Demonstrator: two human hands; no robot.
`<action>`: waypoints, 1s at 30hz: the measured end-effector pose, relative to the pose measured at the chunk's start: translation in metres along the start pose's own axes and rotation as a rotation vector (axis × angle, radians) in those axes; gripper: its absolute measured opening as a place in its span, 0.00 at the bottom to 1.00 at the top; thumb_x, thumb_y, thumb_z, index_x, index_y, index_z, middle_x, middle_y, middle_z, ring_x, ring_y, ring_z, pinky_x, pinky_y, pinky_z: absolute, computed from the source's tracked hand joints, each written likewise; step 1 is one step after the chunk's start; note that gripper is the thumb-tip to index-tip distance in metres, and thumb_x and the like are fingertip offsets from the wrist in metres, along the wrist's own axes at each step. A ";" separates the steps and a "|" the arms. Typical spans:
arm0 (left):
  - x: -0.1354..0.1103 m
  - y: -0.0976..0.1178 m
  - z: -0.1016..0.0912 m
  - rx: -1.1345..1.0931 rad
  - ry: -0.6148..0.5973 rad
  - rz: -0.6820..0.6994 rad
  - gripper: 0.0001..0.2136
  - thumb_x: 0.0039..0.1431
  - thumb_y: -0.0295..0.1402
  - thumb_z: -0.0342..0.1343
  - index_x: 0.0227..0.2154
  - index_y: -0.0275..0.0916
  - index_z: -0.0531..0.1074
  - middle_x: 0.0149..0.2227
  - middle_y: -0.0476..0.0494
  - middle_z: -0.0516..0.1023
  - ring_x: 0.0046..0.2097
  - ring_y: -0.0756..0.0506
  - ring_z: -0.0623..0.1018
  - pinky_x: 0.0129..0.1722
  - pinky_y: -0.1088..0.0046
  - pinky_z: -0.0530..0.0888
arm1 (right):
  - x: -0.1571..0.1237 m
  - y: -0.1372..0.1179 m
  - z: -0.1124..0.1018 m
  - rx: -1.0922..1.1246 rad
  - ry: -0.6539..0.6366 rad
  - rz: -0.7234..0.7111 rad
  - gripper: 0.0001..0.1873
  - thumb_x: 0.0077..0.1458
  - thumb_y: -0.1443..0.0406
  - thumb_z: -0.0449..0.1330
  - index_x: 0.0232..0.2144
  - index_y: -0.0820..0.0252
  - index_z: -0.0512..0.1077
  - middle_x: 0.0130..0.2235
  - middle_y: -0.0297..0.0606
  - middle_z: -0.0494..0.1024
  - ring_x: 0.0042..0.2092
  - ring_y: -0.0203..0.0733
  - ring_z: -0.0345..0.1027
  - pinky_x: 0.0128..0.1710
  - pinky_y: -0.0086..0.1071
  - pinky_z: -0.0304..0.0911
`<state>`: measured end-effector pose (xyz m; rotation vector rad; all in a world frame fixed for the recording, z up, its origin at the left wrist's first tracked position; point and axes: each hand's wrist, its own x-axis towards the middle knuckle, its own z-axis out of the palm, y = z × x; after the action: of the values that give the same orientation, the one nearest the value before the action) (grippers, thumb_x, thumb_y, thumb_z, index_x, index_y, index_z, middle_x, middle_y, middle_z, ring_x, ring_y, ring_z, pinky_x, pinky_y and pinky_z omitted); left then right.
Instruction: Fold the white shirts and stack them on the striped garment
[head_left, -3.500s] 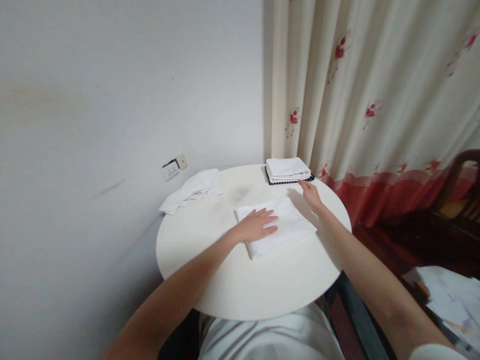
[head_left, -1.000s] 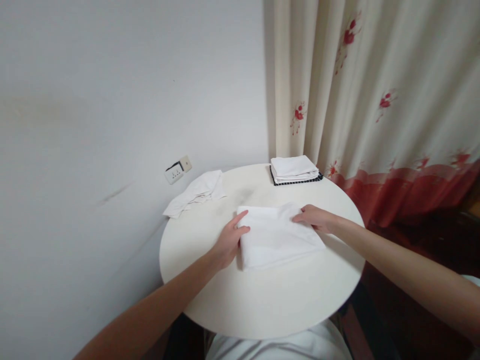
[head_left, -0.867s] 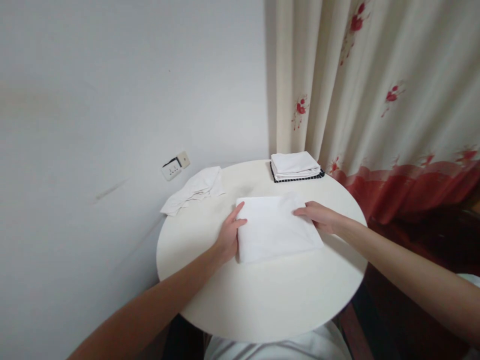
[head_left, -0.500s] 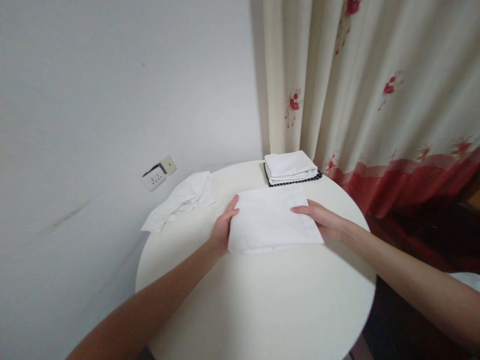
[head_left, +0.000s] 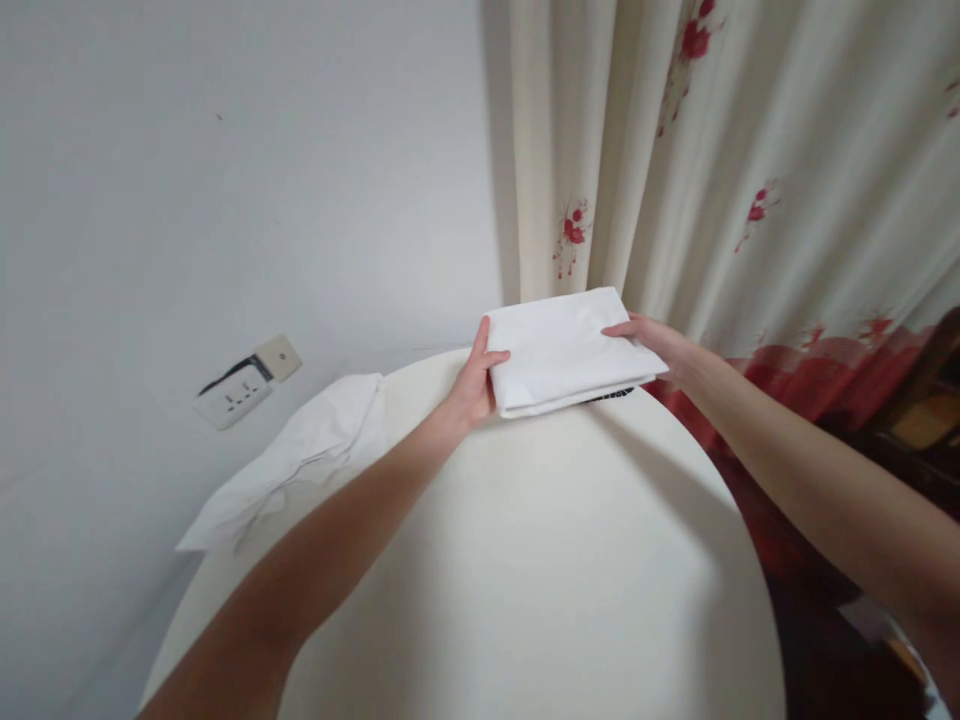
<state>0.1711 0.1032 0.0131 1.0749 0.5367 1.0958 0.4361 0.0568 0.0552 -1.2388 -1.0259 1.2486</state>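
A folded white cloth point(head_left: 562, 345) is held out flat over the far side of the round table. My left hand point(head_left: 478, 375) grips its left edge, thumb on top and the other fingers mostly underneath. At the right edge my right hand point(head_left: 651, 338) pinches it the same way, with its lower fingers hidden. Under the cloth, part of a black mat with a white-stitched rim point(head_left: 619, 394) shows. The stack of folded white cloths on that mat is covered from sight by the held cloth.
A crumpled pile of white cloth point(head_left: 300, 450) lies at the left of the white round table point(head_left: 540, 560), against the wall. Wall sockets point(head_left: 240, 392) sit above that pile. A cream curtain with red flowers point(head_left: 697, 200) hangs behind the table's right side.
Both hands have carried the folded cloth away from me, from mid-table to above the stack on the black mat. The view has shifted somewhat, and the crumpled pile appears lower and further left.
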 end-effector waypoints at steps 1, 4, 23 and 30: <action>0.018 0.000 0.001 -0.008 -0.011 0.002 0.49 0.51 0.26 0.58 0.71 0.59 0.39 0.65 0.49 0.66 0.58 0.40 0.74 0.58 0.55 0.71 | 0.013 -0.006 -0.005 -0.007 0.015 -0.002 0.23 0.52 0.73 0.59 0.52 0.64 0.70 0.35 0.43 0.82 0.30 0.45 0.76 0.34 0.37 0.75; 0.064 -0.006 0.001 -0.009 -0.020 -0.020 0.49 0.50 0.28 0.59 0.71 0.59 0.40 0.64 0.49 0.68 0.55 0.41 0.76 0.57 0.57 0.72 | 0.048 -0.013 -0.020 -0.035 0.051 0.005 0.22 0.52 0.73 0.59 0.51 0.62 0.70 0.31 0.39 0.81 0.27 0.42 0.73 0.30 0.34 0.73; 0.129 -0.068 -0.039 0.120 0.030 -0.207 0.51 0.46 0.30 0.62 0.70 0.56 0.42 0.59 0.46 0.73 0.51 0.43 0.79 0.54 0.62 0.73 | 0.142 0.067 -0.060 -0.060 -0.043 0.171 0.25 0.49 0.70 0.63 0.51 0.62 0.70 0.35 0.42 0.83 0.33 0.47 0.77 0.38 0.40 0.74; 0.150 -0.045 -0.035 0.770 0.209 -0.110 0.39 0.48 0.29 0.62 0.66 0.41 0.59 0.64 0.33 0.64 0.67 0.31 0.62 0.64 0.55 0.62 | 0.162 0.059 -0.074 -0.834 0.260 -0.081 0.29 0.50 0.66 0.69 0.55 0.66 0.71 0.49 0.50 0.80 0.48 0.52 0.76 0.50 0.41 0.70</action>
<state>0.2235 0.2509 -0.0211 1.5708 1.2329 0.9194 0.5171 0.2055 -0.0250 -1.8990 -1.4393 0.5552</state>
